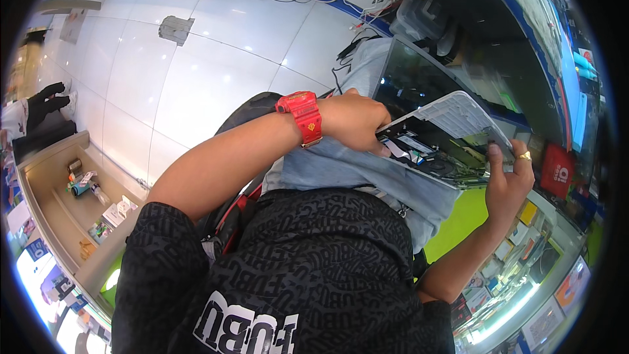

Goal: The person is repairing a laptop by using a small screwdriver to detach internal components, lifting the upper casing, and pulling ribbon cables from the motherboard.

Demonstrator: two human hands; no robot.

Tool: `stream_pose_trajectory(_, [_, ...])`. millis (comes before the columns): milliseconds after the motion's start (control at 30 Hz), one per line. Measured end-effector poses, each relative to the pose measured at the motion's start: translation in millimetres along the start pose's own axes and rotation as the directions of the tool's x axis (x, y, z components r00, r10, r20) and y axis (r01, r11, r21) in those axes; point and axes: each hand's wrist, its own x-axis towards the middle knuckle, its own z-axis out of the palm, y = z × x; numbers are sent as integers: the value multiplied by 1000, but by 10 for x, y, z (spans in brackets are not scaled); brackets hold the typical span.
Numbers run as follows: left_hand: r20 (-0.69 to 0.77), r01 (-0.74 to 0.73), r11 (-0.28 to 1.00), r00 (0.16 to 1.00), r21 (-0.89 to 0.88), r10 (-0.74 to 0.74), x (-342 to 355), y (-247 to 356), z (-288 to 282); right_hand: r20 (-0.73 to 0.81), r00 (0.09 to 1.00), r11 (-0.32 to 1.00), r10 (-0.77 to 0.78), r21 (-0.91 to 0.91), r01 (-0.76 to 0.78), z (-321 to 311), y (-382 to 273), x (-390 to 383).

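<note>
Head: cover (452, 117) raised, innards (414, 149) bared, likely not detached; right hand (506, 180) grips cover, left hand (354, 121) at laptop (419, 72), grip unclear

Finding: raised top case (455, 116) hides part of the laptop screen (411, 69) and some fingers of my right hand (508, 182). Exposed internal components (419, 149): too small to identify. Bystander (51, 103): cut off at left.

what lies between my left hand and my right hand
In the head view, the opened laptop base, its insides exposed, and the raised pale panel lie between the left hand and the right hand.
</note>
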Motion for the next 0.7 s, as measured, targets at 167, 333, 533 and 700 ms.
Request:
stream_pose_trajectory(167, [13, 45, 937, 999, -346, -43, -66, 69, -168, 12, 1000, 1000, 15, 0, -15, 1, -12, 11])
stream_pose_trajectory(333, [12, -17, 953, 1000, -303, 22, -129, -101, -154, 25, 1000, 1000, 11, -15, -10, -28, -36, 9])
stream_pose_trajectory(533, [22, 269, 919, 958, 288, -287, -315, -145, -98, 25, 999, 997, -39, -59, 40, -113, -97, -143])
stream_pose_trajectory(700, [-246, 66, 899, 968, 432, 47, -396, -102, 248, -25, 997, 994, -69, -86, 67, -254, -47, -526])
